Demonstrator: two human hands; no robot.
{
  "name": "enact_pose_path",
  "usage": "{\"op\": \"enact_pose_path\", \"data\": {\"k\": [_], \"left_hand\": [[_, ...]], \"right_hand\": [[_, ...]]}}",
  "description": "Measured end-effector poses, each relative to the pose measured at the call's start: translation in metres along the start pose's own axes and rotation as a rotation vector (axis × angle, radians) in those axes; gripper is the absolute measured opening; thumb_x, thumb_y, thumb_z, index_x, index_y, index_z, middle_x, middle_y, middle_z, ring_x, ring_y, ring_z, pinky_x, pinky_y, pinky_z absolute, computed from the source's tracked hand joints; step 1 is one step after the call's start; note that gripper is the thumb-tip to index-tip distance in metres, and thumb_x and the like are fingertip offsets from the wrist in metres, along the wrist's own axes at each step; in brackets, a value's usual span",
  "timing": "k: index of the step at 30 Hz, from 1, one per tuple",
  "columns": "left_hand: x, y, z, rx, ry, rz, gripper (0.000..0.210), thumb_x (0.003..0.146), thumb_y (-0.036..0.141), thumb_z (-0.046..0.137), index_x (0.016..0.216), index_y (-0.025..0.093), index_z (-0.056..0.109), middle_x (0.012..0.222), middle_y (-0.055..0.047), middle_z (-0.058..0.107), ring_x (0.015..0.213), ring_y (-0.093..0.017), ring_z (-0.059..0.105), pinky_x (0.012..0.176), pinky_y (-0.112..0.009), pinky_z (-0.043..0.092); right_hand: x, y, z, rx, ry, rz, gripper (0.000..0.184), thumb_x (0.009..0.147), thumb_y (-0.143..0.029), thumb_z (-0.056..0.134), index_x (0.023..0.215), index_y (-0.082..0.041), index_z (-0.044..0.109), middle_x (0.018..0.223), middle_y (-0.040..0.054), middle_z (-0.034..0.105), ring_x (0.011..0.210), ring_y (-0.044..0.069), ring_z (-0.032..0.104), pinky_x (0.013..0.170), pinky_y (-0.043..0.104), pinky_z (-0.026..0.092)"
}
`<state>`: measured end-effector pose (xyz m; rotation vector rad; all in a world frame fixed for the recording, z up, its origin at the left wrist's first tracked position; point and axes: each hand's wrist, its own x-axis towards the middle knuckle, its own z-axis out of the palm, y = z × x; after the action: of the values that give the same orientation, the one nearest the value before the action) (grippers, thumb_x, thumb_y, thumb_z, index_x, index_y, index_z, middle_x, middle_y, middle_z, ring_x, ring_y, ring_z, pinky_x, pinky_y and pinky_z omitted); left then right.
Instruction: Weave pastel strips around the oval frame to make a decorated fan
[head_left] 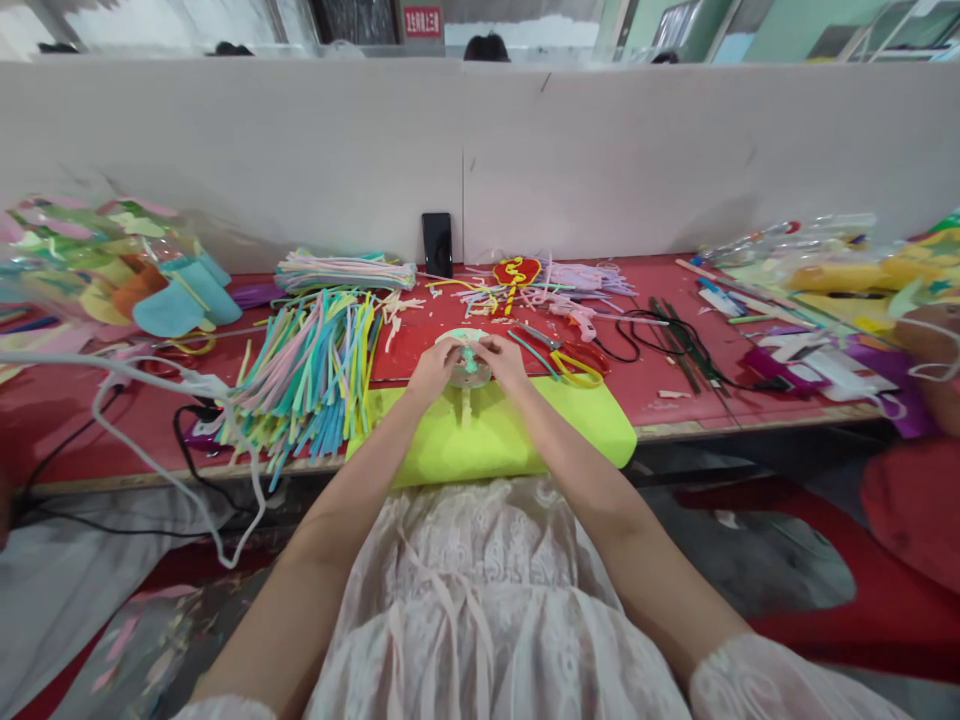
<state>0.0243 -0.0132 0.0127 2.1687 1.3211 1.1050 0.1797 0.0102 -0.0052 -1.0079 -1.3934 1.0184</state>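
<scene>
The left hand and right hand pinch a small green piece between their fingertips, just beyond a yellow mat and near piled pipe cleaners.

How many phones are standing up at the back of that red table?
1: the black phone stands upright by the pale partition, beyond the left hand and right hand. Others could be hidden among the piles.

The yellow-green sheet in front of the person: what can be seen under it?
Around the sheet, red tabletop shows at the far edge and on the right, so it probably continues underneath. Whatever lies directly beneath is covered and cannot be seen.
</scene>
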Motion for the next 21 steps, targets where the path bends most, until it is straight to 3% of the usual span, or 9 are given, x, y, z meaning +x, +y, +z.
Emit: {"op": "enact_pose_path", "data": {"k": [3, 11, 21], "left_hand": [[0.002, -0.004, 0.003, -0.069, -0.024, -0.042, 0.023, 0.085, 0.027, 0.04, 0.095, 0.017, 0.058, 0.086, -0.003, 0.063, 0.075, -0.011, 0.058, 0.073, -0.021, 0.044], [0.004, -0.018, 0.002, -0.132, -0.071, -0.167, 0.021, 0.081, 0.034, 0.046, 0.079, 0.016, 0.058, 0.072, -0.001, 0.064, 0.068, -0.012, 0.058, 0.063, -0.021, 0.044], [0.004, -0.016, 0.0, -0.14, -0.026, -0.163, 0.017, 0.077, 0.031, 0.049, 0.074, 0.016, 0.058, 0.068, 0.0, 0.064, 0.065, -0.011, 0.057, 0.065, -0.022, 0.044]], "right_hand": [[-0.002, -0.003, 0.001, -0.035, -0.052, -0.062, 0.034, 0.067, -0.051, 0.06, 0.073, -0.017, 0.061, 0.071, 0.0018, 0.061, 0.066, 0.013, 0.055, 0.066, 0.025, 0.045], [-0.004, -0.006, 0.0, -0.085, -0.067, -0.064, 0.035, 0.067, -0.051, 0.061, 0.071, -0.017, 0.061, 0.069, 0.0019, 0.061, 0.065, 0.014, 0.056, 0.066, 0.025, 0.045], [0.001, 0.002, 0.001, -0.007, -0.097, -0.001, 0.036, 0.063, -0.052, 0.064, 0.073, -0.017, 0.061, 0.069, 0.0008, 0.061, 0.063, 0.013, 0.057, 0.065, 0.026, 0.047]]}}
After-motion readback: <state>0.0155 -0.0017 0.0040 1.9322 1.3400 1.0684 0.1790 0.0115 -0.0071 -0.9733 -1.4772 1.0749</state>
